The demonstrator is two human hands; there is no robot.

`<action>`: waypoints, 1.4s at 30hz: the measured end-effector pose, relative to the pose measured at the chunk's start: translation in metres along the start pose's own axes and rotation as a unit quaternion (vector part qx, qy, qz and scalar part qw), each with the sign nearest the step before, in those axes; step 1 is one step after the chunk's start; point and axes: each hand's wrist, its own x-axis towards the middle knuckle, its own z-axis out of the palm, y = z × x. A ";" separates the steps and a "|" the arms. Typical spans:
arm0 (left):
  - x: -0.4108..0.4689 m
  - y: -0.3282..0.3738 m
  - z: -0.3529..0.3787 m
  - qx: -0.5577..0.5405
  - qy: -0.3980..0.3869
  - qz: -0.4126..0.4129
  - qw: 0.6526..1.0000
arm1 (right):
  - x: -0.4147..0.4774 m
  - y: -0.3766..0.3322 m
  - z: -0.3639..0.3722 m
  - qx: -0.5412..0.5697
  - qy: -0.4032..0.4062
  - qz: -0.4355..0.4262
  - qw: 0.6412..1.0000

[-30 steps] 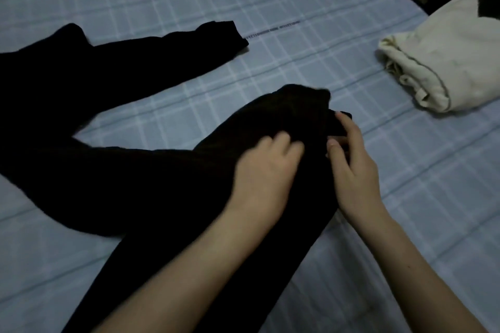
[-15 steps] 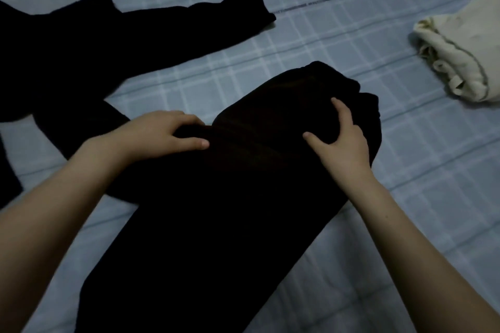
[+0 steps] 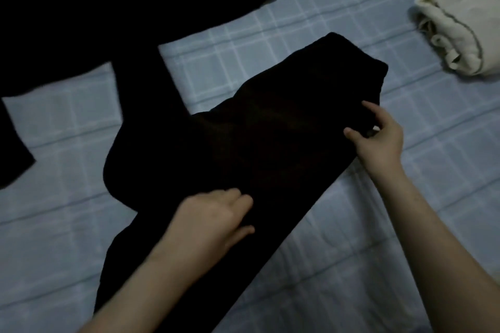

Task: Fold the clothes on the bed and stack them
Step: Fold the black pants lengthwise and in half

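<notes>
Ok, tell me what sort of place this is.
Most likely a bedroom, seen from over a bed: a pale blue checked bedsheet fills most of the view, a black garment lies spread on it, and a folded cream garment sits at the right.
</notes>
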 end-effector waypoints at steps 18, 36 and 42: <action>-0.050 -0.072 0.007 0.056 0.086 -0.083 0.991 | -0.133 -0.020 0.092 -0.265 -0.304 -0.305 0.863; -0.227 -0.004 0.064 -0.248 0.208 -0.433 0.841 | -0.238 -0.033 0.091 -0.152 -0.262 -0.242 0.922; -0.257 0.020 0.093 -0.391 0.140 -0.483 0.770 | -0.337 -0.019 0.109 -0.200 -0.162 -0.206 0.944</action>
